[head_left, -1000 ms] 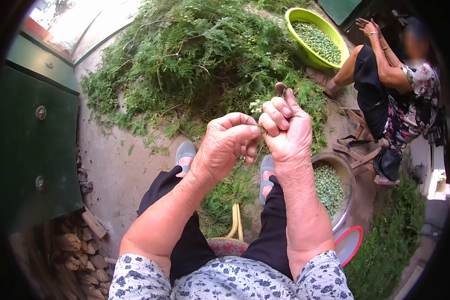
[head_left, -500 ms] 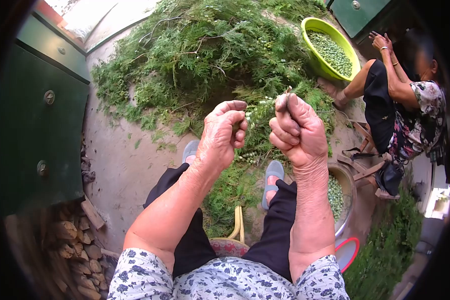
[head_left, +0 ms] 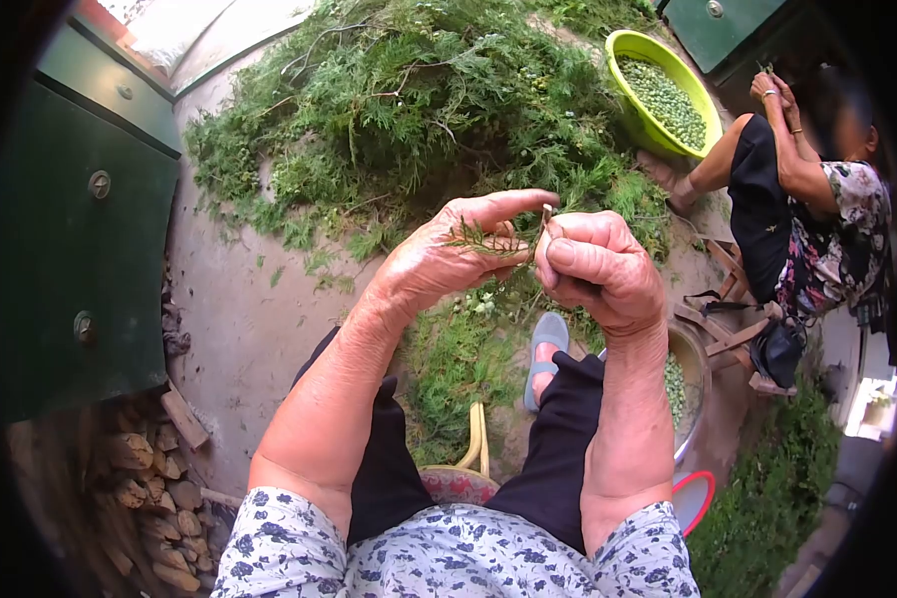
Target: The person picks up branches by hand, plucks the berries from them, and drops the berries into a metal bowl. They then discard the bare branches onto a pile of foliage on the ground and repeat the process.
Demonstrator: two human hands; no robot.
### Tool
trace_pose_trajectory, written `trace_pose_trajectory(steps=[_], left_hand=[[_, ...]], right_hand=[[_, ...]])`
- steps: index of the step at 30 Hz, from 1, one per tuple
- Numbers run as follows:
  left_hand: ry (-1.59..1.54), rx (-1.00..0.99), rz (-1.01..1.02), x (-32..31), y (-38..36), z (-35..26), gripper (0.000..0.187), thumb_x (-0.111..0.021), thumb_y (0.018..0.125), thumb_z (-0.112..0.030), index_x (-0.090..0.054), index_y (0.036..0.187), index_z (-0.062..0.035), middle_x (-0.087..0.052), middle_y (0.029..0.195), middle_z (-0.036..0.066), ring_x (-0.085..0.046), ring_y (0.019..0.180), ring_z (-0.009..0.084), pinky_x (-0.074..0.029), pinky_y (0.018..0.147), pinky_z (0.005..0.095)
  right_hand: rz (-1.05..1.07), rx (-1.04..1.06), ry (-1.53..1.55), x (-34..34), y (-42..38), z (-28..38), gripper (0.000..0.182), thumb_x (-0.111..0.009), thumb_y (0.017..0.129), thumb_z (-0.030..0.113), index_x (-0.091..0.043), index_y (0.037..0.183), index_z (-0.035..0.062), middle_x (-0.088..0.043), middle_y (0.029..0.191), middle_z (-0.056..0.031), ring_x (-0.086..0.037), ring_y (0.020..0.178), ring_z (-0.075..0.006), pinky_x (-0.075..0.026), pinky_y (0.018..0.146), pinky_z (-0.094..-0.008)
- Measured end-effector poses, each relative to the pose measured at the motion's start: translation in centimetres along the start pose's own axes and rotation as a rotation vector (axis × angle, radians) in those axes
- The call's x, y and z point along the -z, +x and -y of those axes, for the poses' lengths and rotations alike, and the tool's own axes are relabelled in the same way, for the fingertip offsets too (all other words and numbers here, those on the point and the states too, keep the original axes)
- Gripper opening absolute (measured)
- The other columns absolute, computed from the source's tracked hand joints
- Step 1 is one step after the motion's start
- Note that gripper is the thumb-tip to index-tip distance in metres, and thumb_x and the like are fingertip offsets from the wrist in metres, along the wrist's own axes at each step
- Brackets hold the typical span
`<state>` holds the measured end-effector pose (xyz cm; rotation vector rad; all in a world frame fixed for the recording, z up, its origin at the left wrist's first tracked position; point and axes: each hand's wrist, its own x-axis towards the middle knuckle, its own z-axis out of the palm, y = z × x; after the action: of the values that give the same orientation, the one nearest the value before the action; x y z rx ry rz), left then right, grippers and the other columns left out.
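Sprig [head_left: 480,242]: stem partly covered by fingers; junction between the hands not discernible.
Right hand [head_left: 608,267]: curled fingertips partly concealed.
Left hand [head_left: 447,254]: grip on the sprig indeterminate.
Metal basin [head_left: 696,364]: largely masked by the right forearm.
Red-rimmed vessel [head_left: 690,500]: partly behind the sleeve; contents indeterminate.
Patterned seat [head_left: 458,486]: mostly beneath the wearer.
Floral shirt [head_left: 448,548]: cut by the lower edge.
Greenery heap [head_left: 399,110]: cropped at the top.
Green cabinet [head_left: 60,269]: outer side lost in dark vignette.
Firewood [head_left: 164,508]: leftmost pieces smeared.
Co-worker: head blurred; item in the co-worker's hands [head_left: 775,92] too small to identify.
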<state>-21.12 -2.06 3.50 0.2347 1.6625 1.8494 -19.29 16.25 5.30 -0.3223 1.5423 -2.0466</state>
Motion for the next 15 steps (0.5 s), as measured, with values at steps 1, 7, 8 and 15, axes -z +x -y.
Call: trace_pose_trajectory(steps=[1,7,8,15], left_hand=[[0.003,-0.071,0.04,0.1,0.0,0.3,0.035,-0.063,0.082,-0.005,-0.057,0.117,-0.006,-0.055,0.073,-0.005,-0.044,0.06,0.0022,-0.039,0.052,0.0195],[0.19,-0.323,0.018,0.3,0.3,1.2,0.019,-0.065,0.079,-0.006,-0.061,0.097,-0.0034,-0.057,0.074,-0.002,-0.047,0.064,0.0039,-0.04,0.056,0.0205],[0.19,-0.323,0.018,0.1,0.3,1.2,0.019,-0.065,0.079,-0.006,-0.061,0.097,-0.0034,-0.057,0.074,-0.002,-0.047,0.064,0.0039,-0.04,0.056,0.0205],[0.338,-0.479,-0.26,1.4,0.9,2.9,0.015,-0.059,0.086,-0.008,-0.057,0.1,-0.0033,-0.053,0.075,-0.003,-0.05,0.067,0.0008,-0.041,0.052,0.0154]], right_hand=[[0.0,-0.003,0.001,-0.2,0.0,0.0,0.027,-0.055,0.087,0.021,-0.059,0.071,-0.0007,-0.043,0.053,0.0037,-0.034,0.044,-0.0039,-0.023,0.041,-0.0203],[0.053,0.014,-0.154,-0.3,0.3,-0.3,0.026,-0.054,0.087,0.019,-0.058,0.077,-0.0041,-0.047,0.054,-0.0016,-0.034,0.04,-0.0055,-0.025,0.039,-0.0207],[-0.061,0.048,-0.13,-0.6,0.2,-0.1,0.027,-0.053,0.089,0.022,-0.06,0.079,-0.0022,-0.048,0.055,-0.0003,-0.037,0.043,-0.0053,-0.029,0.041,-0.0202],[-0.488,0.139,0.069,1.6,1.0,-2.1,0.024,-0.055,0.088,0.013,-0.058,0.106,-0.0029,-0.062,0.09,-0.0089,-0.06,0.076,-0.0137,-0.049,0.069,-0.0263]])
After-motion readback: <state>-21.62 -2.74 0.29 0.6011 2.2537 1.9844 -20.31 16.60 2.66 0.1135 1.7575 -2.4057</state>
